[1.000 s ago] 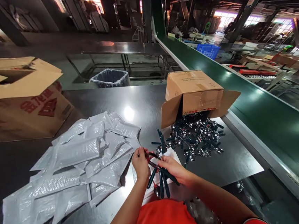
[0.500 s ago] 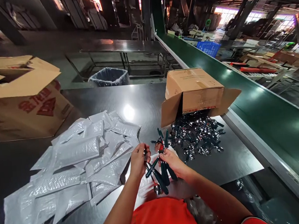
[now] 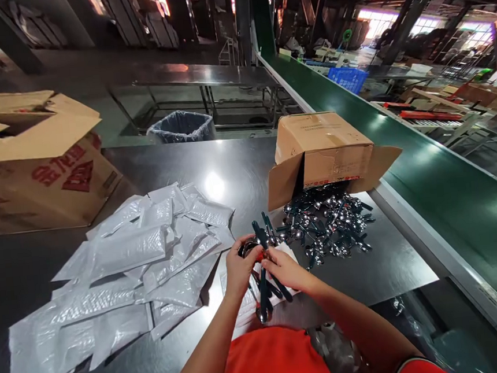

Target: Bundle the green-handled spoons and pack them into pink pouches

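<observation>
My left hand [image 3: 240, 268] and my right hand [image 3: 283, 266] meet over the front of the metal table, both closed on spoons [image 3: 264, 292] with dark green handles. The handles and bowls cross and point several ways, toward my body and away from it. Something small and red shows between my fingertips; I cannot make out what it is. Beneath the spoons lies a white padded mailer [image 3: 243, 300], partly covered by my hands. A heap of similar loose spoons [image 3: 330, 226] spreads to the right, in front of a tipped cardboard box [image 3: 323, 139].
A pile of grey-white padded mailers [image 3: 128, 255] covers the table's left side. Behind it stands a large open carton [image 3: 48, 186]. A lined bin [image 3: 182, 128] is beyond the table's far edge. A green conveyor belt [image 3: 429, 159] runs along the right.
My left hand has come up and right against my right hand, closing on the spoons between them. Some spoons in the bunch have turned, with one bowl now toward my body.
</observation>
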The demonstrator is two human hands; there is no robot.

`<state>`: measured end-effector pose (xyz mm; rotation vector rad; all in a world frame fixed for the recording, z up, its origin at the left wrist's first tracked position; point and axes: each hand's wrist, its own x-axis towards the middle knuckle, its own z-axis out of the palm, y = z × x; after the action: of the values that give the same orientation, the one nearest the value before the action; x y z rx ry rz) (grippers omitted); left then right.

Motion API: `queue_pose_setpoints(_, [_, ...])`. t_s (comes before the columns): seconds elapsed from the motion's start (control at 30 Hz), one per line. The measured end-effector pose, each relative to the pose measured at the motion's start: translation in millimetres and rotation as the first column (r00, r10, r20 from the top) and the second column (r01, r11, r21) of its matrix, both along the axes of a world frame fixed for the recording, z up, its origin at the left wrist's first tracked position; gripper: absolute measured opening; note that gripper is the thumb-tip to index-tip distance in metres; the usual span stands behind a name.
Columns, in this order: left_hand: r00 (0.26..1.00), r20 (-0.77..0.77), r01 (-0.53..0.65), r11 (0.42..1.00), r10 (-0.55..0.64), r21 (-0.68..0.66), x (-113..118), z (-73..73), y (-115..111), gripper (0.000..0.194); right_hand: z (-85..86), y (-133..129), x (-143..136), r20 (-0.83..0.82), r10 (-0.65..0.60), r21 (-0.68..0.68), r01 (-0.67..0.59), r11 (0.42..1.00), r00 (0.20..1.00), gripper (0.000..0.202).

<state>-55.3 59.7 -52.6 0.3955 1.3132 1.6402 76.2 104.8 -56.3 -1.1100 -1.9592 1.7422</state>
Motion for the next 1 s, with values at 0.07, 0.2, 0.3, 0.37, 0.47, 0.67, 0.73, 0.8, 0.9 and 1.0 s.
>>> queue_pose_setpoints(0.07, [0.998,-0.053,-0.025,1.000,0.026,0.014,1.5,-2.4,1.0,0.027,2.6,-6.3,-3.5,0.008,0.016,0.005,-0.016,1.000,1.000,0.001])
queue_pose_setpoints(0.2, [0.994,-0.093,-0.058,0.998,0.061,0.032,1.8,-9.9,1.8,0.020,7.3,-10.8,-4.8,0.024,0.051,0.013,-0.051,0.999,0.998,0.003])
queue_pose_setpoints(0.3, [0.997,-0.060,-0.042,0.999,0.044,0.035,2.7,-14.2,1.3,0.025,7.7,-9.6,-1.1,0.046,0.099,-0.091,-0.095,0.991,0.994,0.009])
queue_pose_setpoints(0.37, [0.999,-0.019,-0.030,0.999,0.030,0.027,2.8,-15.7,0.5,0.024,5.2,-8.2,2.3,0.052,0.119,-0.165,-0.109,0.980,0.992,0.016])
queue_pose_setpoints(0.47, [0.998,0.060,0.001,1.000,-0.001,-0.002,1.2,-16.2,-1.1,0.031,-3.0,-4.7,5.7,0.029,0.074,-0.246,-0.065,0.967,0.997,0.028])
queue_pose_setpoints(0.67, [0.981,0.183,0.063,0.998,-0.060,-0.011,1.9,-10.7,-4.6,0.048,-23.4,2.9,1.3,-0.045,-0.141,-0.226,0.128,0.966,0.989,0.032])
queue_pose_setpoints(0.73, [0.979,0.190,0.077,0.997,-0.075,-0.006,5.6,-8.2,-4.6,0.048,-27.3,2.1,-0.7,-0.071,-0.175,-0.239,0.154,0.959,0.982,0.033])
queue_pose_setpoints(0.8, [0.981,0.181,0.069,0.998,-0.068,-0.001,9.2,-6.4,-4.0,0.047,-29.0,-0.3,-1.5,-0.099,-0.200,-0.253,0.170,0.953,0.975,0.035])
queue_pose_setpoints(0.9, [0.990,0.139,0.029,1.000,-0.029,-0.001,11.4,-6.0,-2.7,0.045,-27.8,-5.0,-0.7,-0.141,-0.227,-0.249,0.188,0.950,0.963,0.035])
queue_pose_setpoints(1.0, [0.995,0.100,-0.025,1.000,0.026,-0.012,9.5,-7.8,-1.9,0.048,-23.9,-8.0,0.0,-0.175,-0.267,-0.203,0.230,0.952,0.948,0.032])
